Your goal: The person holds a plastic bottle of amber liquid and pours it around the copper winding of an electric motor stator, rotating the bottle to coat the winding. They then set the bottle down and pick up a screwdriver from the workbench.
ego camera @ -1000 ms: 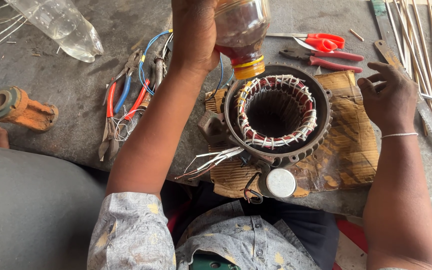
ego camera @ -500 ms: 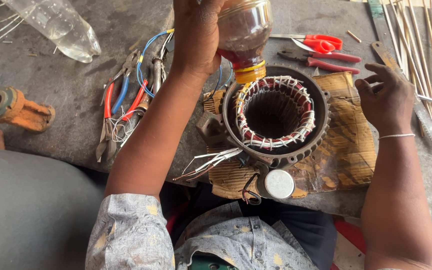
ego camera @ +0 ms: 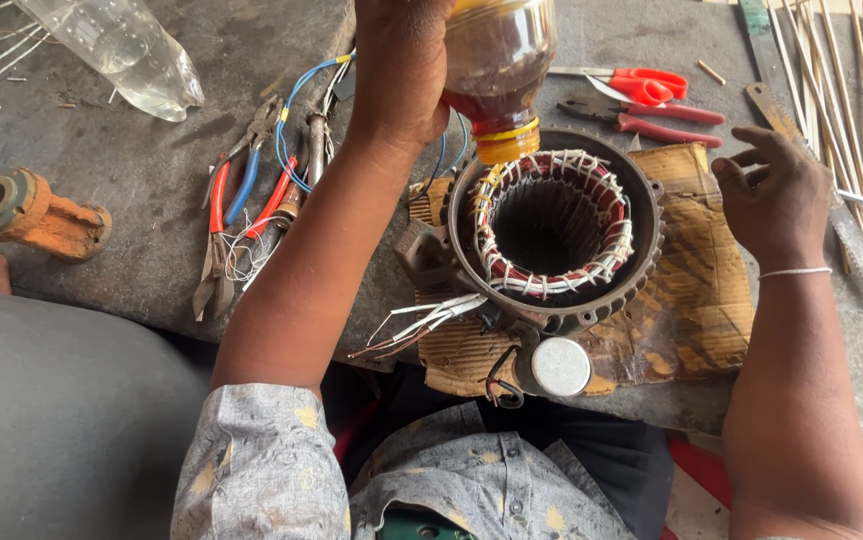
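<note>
Gripping an upturned bottle (ego camera: 497,65) over the stator (ego camera: 552,225) rim, the left hand (ego camera: 402,70) pours; the right hand (ego camera: 772,190) rests open beside it. Overtilting could flood the windings.

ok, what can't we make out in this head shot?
- Bottle: base cut off by the top edge; left hand hides its side.
- Liquid leaving the mouth: too fine to tell.
- Stator bore: dark inside.
- Right hand: palm side hidden, so contact with the cardboard is unclear.
</note>
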Motion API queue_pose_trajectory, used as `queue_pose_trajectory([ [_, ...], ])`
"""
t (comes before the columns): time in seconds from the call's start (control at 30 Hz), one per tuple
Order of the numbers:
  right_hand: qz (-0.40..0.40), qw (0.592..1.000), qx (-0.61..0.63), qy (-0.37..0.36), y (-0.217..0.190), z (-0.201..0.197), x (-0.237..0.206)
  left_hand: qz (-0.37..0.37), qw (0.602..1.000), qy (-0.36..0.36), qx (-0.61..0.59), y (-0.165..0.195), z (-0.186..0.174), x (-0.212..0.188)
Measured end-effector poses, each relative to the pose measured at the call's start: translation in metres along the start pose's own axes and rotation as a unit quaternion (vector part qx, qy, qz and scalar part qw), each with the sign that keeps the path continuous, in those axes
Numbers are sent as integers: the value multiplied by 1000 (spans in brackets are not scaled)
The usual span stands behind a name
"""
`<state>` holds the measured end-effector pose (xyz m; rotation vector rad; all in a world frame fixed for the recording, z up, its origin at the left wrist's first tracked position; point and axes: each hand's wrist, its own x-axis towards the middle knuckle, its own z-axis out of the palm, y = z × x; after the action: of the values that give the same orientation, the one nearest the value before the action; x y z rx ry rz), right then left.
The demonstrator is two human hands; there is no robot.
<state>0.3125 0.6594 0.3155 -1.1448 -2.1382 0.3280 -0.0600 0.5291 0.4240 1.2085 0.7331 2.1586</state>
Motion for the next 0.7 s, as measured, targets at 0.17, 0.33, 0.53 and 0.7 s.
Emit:
queue_pose_trajectory([
  [0.17, 2, 1000, -14, -3, 0, 0, 1, 0, 1000, -18, -20, 10, 4, -1],
  [0.33, -12, 1000, -6, -3, -1, 0, 1, 2, 999, -32, -6, 10, -4, -1],
  [0.53, 27, 1000, -7, -12, -2, -1, 2, 13, 999, -32, -24, -9, -4, 11],
  [0.7, 20, 1000, -12, -12, -2, 0, 2, 5, 999, -34, -10, -14, -10, 11],
])
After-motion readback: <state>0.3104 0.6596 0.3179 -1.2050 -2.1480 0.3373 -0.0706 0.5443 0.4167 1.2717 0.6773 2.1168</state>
